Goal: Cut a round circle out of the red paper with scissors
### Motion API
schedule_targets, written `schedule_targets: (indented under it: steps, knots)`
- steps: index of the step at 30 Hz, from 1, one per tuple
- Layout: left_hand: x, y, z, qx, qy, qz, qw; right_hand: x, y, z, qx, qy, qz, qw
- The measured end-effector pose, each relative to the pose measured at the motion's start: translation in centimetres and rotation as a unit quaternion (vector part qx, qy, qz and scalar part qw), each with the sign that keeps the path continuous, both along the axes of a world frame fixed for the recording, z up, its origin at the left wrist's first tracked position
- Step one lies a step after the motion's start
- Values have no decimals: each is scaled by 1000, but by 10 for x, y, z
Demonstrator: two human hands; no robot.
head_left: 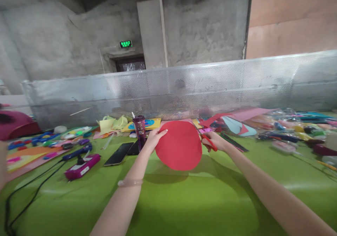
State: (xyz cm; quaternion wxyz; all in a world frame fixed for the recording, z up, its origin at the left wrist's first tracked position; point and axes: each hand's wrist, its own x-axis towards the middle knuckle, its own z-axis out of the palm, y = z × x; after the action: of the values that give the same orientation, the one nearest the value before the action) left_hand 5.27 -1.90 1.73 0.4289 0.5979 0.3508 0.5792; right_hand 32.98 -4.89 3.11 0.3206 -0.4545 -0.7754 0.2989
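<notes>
A large, roughly round sheet of red paper point(179, 146) is held up over the green table, facing me. My left hand point(154, 137) pinches its left edge, thumb in front and the other fingers behind. At the right edge, my right hand point(212, 141) is closed on the handles of red-handled scissors point(213, 146). The blades point up and to the left, along the paper's upper right rim. From this view I cannot tell whether the blades are apart or together.
Left of centre lie a black phone point(119, 154) and a purple cup with a straw point(139, 127). A purple power strip point(82, 166) trails black cords. Coloured paper scraps point(238, 125) and craft materials point(302, 130) lie along the back. A perforated metal panel point(184, 88) stands behind the table.
</notes>
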Motion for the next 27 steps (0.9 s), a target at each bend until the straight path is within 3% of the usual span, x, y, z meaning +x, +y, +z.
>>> schedule_targets:
  steps: [27]
  knots:
    - [-1,0,-1,6,14,1,1000,-1,-1,1,-2,-12,-9,1000]
